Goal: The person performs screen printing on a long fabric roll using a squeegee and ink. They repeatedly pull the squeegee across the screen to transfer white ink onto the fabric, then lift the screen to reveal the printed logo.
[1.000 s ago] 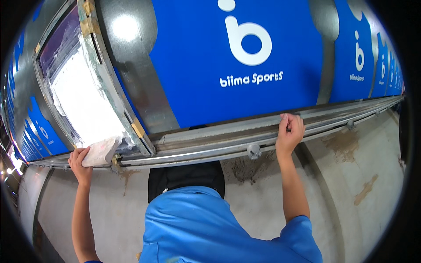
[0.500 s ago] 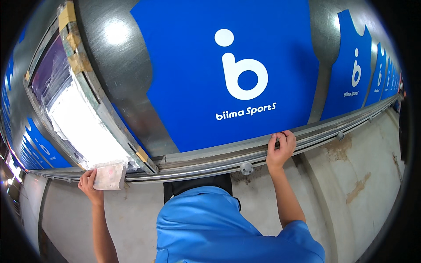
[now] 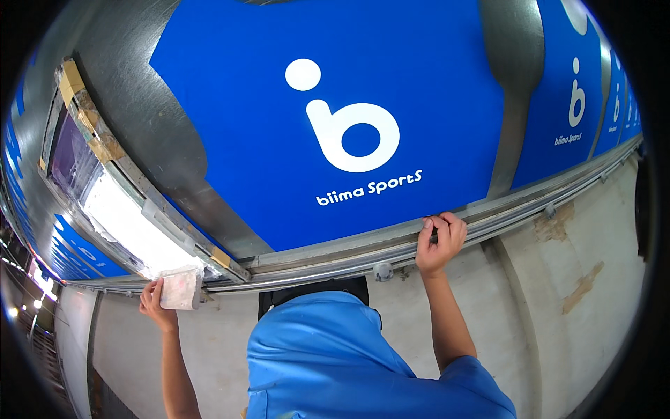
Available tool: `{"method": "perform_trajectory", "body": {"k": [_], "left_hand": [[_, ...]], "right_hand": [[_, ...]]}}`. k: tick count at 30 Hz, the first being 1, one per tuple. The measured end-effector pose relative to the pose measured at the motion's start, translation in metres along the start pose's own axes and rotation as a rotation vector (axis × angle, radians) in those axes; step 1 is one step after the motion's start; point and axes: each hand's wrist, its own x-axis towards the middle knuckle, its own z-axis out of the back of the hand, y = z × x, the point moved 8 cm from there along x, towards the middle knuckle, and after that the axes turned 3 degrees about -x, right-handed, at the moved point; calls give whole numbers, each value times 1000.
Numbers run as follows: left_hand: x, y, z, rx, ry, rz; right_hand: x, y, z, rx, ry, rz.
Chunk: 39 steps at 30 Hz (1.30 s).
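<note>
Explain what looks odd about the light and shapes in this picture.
Head view: the fisheye lens bows the metal rail and leaves dark corners. Same head view: the white patch inside the frame looks nearly washed out; the left hand and right hand appear fairly sharp.

Holds in the left hand [image 3: 158, 306] a pale, pink-smudged flat piece [image 3: 181, 290], gripped by its left edge. Has, just beyond that hand, a slanting, tape-patched frame [image 3: 105, 148] with bright white coating [image 3: 136, 220] inside. Has, beyond and between both hands, a flat blue panel [image 3: 433, 126] with white print, close at its near edge to the curled right hand [image 3: 440, 246].
</note>
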Motion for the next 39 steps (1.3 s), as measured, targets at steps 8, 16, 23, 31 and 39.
{"method": "perform_trajectory", "body": {"k": [8, 16, 23, 31, 39], "left_hand": [[-3, -2, 0, -92, -98, -21], [21, -50, 2, -260, -210, -131], [34, -46, 28, -498, -329, -437], [83, -41, 25, -644, -47, -428], [7, -78, -31, -506, -689, -504]], "right_hand": [[2, -11, 5, 75, -144, -1], [13, 2, 31, 191, -302, 252], [-32, 339, 5, 497, 126, 888], [-29, 435, -69, 49, 375, 924], [-113, 373, -67, 250, -65, 932]]}}
